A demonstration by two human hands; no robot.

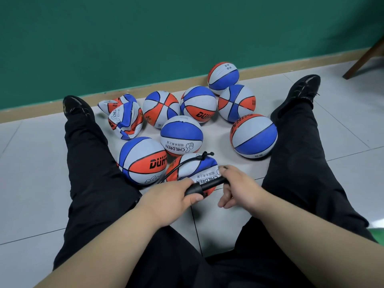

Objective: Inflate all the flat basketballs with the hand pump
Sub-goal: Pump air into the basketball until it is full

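Note:
I sit on the floor with several red, white and blue basketballs between my legs. A black hand pump [205, 186] lies across the nearest ball [191, 169], which looks soft and partly flat. The pump's thin black hose [188, 162] curves over this ball to its top. My left hand [168, 199] grips the pump's barrel. My right hand [239, 187] grips the handle end. Two crumpled flat balls [125, 119] lie at the back left. Round, firm-looking balls [253, 136] fill the middle and right.
My legs in black trousers and black shoes spread to both sides of the balls. A green wall with a tan skirting board [182, 84] stands behind them. A wooden chair leg [363, 59] shows at the far right. The floor is pale tile.

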